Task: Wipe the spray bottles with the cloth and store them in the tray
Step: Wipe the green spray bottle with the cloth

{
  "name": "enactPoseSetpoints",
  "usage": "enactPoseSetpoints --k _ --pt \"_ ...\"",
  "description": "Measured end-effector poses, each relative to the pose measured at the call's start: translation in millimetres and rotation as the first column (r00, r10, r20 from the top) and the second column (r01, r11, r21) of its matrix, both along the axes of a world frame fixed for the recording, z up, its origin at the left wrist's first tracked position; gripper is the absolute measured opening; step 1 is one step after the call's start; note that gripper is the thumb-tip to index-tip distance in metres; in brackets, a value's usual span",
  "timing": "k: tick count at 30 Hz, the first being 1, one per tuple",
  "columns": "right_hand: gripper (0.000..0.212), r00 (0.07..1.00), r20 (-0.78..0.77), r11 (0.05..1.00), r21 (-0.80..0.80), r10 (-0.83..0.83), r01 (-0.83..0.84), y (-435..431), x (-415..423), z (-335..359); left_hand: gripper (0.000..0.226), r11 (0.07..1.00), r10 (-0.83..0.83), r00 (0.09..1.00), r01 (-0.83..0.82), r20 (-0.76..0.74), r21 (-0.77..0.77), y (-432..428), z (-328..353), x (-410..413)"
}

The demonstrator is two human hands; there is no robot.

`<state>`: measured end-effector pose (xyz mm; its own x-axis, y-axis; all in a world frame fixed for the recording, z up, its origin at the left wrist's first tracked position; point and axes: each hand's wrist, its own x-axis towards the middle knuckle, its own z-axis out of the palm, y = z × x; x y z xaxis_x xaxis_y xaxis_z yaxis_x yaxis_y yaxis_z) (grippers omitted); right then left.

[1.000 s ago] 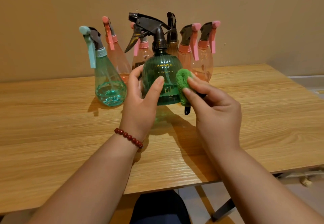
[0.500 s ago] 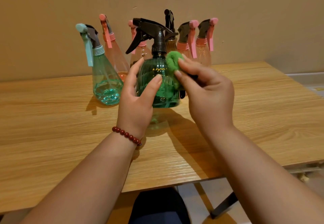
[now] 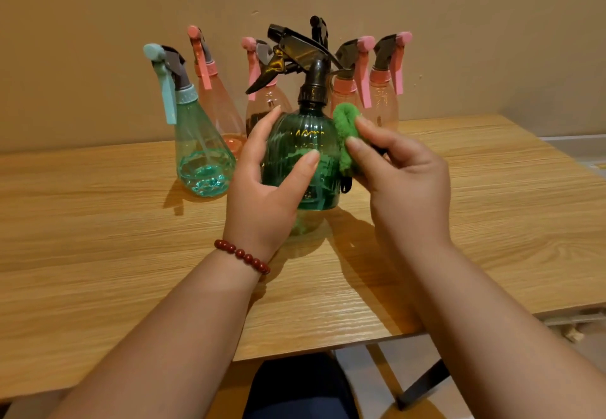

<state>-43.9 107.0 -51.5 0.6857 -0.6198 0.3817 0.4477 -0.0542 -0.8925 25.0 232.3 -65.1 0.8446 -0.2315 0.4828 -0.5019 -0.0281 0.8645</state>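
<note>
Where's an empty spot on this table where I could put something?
Bare wood on the table: left of and in front of the teal bottle; from the right hand out to the far right corner; the near edge between the arms. Crowded: the back middle by the wall, where the pink bottles stand bunched behind the green bottle.

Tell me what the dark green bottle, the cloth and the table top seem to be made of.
The dark green bottle looks like ribbed translucent plastic, glossy, with glints on its ridges. The cloth is fuzzy green fabric, likely microfibre or terry, judging by its nap. The table top shows matt wood grain; solid wood or laminate, cannot tell.
</note>
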Motion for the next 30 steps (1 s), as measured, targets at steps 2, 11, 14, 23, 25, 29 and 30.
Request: enactPoseSetpoints --k 2,11,14,23,25,29,30 --pt "0.026 1.000 -0.009 1.000 -0.011 -0.002 0.001 8 -10 -10 0.064 1.000 -0.006 1.000 0.006 0.014 -0.008 0 -1 1" --pt "0.023 1.000 0.014 0.998 -0.060 -0.006 0.007 -1 -4 6 0.074 0.996 -0.091 0.995 0.090 0.041 0.022 -3 0 0" --pt "0.023 0.999 0.015 0.995 -0.093 -0.033 0.035 -6 4 12 0.069 0.992 -0.123 0.992 0.123 0.008 0.005 -2 -2 1" --pt "0.026 0.994 0.051 0.912 -0.396 -0.093 0.106 -1 2 10 0.069 0.994 -0.080 0.996 0.078 -0.025 -0.080 2 -1 1" --pt "0.022 0.997 -0.039 0.953 -0.298 -0.071 0.056 -12 8 18 0.068 0.995 -0.086 0.996 0.085 -0.018 -0.057 1 -1 0" --pt "0.021 0.999 -0.004 0.925 -0.379 -0.041 0.036 -10 3 20 0.070 0.997 -0.078 0.997 0.078 -0.005 -0.030 0 -1 -1" --pt "0.022 0.999 0.028 0.893 -0.448 -0.041 0.049 -8 0 19 0.070 0.996 -0.081 0.997 0.080 -0.005 -0.029 1 -1 -1"
